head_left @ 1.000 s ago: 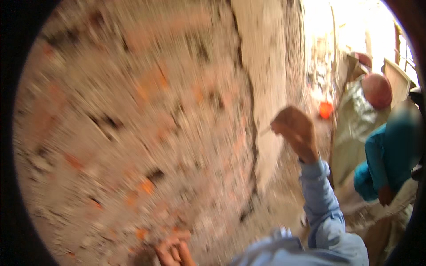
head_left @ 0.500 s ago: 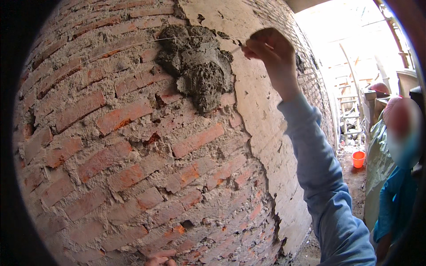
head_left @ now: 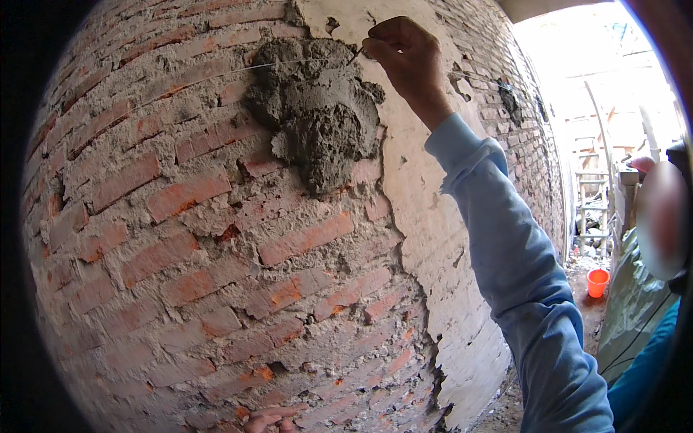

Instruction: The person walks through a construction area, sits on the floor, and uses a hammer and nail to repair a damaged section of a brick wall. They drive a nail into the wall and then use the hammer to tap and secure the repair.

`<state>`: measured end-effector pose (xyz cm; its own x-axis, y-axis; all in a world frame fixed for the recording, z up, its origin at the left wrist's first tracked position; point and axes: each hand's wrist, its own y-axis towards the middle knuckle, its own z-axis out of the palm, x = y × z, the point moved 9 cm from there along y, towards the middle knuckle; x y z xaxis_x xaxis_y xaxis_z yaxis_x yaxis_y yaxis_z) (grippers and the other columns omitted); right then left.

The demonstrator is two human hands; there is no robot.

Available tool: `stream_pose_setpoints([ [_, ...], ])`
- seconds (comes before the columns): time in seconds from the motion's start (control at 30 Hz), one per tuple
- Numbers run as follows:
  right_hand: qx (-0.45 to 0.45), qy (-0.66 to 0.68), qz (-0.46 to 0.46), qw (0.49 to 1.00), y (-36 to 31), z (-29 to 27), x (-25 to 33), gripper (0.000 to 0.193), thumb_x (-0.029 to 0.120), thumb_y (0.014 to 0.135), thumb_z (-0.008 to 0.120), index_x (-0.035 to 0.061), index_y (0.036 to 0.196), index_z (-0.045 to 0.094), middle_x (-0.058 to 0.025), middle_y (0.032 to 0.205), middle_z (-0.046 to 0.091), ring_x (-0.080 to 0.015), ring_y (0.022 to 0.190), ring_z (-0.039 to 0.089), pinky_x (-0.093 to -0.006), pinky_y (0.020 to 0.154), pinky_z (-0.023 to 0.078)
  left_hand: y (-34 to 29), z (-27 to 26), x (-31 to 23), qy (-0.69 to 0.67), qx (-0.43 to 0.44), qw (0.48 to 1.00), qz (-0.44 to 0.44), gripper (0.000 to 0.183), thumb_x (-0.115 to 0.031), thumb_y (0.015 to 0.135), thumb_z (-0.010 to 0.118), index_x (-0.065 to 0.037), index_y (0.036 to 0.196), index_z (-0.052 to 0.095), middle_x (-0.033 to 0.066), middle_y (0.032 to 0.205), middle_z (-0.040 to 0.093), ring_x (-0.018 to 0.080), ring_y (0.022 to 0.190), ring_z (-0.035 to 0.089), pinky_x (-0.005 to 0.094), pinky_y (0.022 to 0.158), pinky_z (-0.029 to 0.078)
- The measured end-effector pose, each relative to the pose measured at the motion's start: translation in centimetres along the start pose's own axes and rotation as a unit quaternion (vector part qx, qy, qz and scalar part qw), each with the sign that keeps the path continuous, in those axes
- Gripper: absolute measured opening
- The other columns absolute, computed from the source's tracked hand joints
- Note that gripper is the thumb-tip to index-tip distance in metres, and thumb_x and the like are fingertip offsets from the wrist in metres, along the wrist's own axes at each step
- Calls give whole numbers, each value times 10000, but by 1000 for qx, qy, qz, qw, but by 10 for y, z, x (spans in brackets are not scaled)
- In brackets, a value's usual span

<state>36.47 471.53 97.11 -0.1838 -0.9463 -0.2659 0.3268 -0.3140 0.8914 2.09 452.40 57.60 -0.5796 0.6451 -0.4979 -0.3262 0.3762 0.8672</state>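
My right hand (head_left: 406,58) is raised in front of the wall, thumb and fingers pinched on a thin dark stick (head_left: 355,55). The stick's tip points down-left to the upper right of a wet grey mortar patch (head_left: 325,115). A thin pale string (head_left: 261,66) runs across the bricks and the mortar toward this hand; whether the fingers touch it I cannot tell. Low at the picture's edge, my left hand (head_left: 273,418) shows only in part, its fingers stretched rightward and slightly apart near the brick wall (head_left: 173,252).
A strip of old pale plaster (head_left: 426,209) with a ragged edge borders the bare brick. Farther right are an orange bucket (head_left: 597,283) on the ground and a ladder (head_left: 593,206). A person in a teal sleeve (head_left: 650,368) is at the right, beside a pale sheet-like covering (head_left: 626,310).
My right hand has moved left and up, bringing the stick over the mortar's upper right edge. The view has shifted a little; the left hand stays low at the edge.
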Motion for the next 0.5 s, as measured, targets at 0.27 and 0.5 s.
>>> stream_pose_setpoints([
  [0.27, -14, -20, 49, 999, -19, 19, -34, 176, 149, 815, 760, 37, 937, 699, -42, 855, 721, -102, 790, 673, -268, 708, 539, -1, 16, -10, 16, 0, 1000, 13, 147, 12, 926, 551, -3, 1064, 501, 155, 964, 607, 245, 876, 606, 369, 838, 500],
  [0.5, -43, 36, 51, 997, -27, 30, -31, 134, 117, 833, 694, 8, 889, 642, -34, 781, 668, -89, 725, 629, -266, 669, 513, -9, 6, 16, 63, 34, 997, 5, 208, 13, 936, 547, 9, 1134, 482, 189, 963, 638, 253, 852, 608, 392, 841, 504],
])
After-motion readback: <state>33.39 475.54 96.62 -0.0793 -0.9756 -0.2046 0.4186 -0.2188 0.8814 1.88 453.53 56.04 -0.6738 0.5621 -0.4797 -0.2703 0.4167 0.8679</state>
